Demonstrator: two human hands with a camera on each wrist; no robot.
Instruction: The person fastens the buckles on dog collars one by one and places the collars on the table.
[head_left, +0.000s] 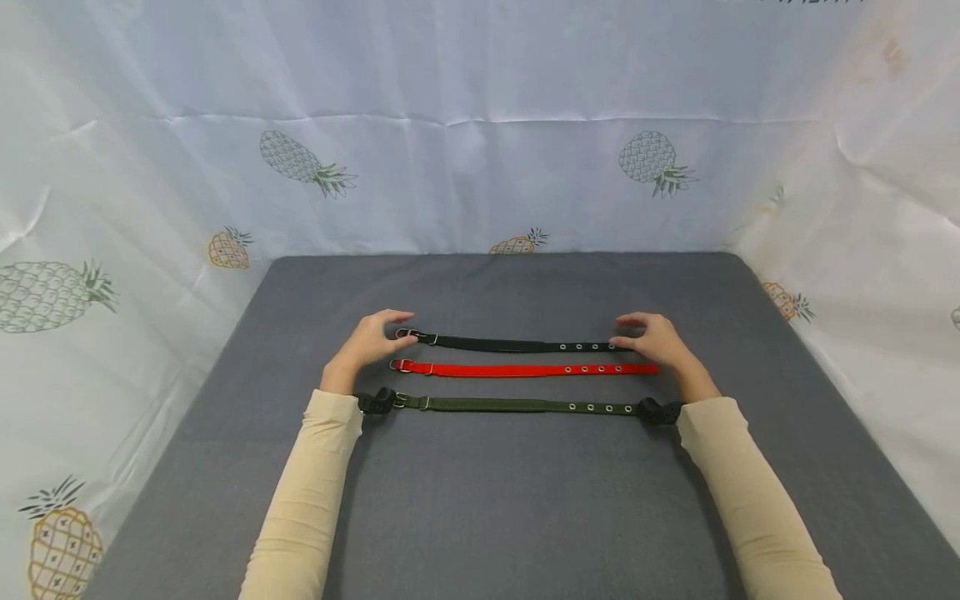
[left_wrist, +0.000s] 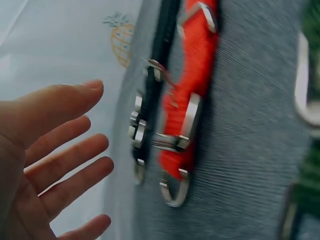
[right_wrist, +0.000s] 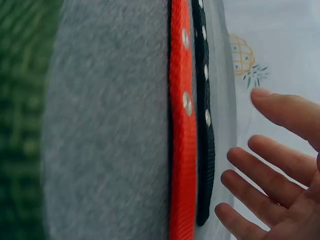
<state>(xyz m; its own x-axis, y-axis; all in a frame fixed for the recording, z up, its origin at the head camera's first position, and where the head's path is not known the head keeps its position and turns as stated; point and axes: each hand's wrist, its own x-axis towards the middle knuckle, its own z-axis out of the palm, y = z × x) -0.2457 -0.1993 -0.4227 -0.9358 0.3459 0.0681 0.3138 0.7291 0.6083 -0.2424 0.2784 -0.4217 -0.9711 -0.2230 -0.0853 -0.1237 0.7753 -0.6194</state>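
Note:
Three collars lie stretched side by side: a black collar [head_left: 491, 344] farthest away, a red collar [head_left: 495, 370] in the middle and a green collar [head_left: 491, 405] nearest. Each has a metal buckle and ring at the left and metal eyelets toward the right. My left hand [head_left: 369, 340] hovers by the black collar's buckle end, thumb and fingers spread. At its eyelet end my right hand [head_left: 658, 340] is held the same way. Both wrist views show relaxed fingers with nothing between them, apart from the collars. In the head view the right thumb overlaps the black strap.
A grey cloth-covered table [head_left: 510, 508] bears the collars. Behind it and at both sides hangs a white curtain [head_left: 480, 183] printed with pineapples. Black wrist devices [head_left: 377, 401] sit under both wrists, overlapping the green collar's ends in the head view.

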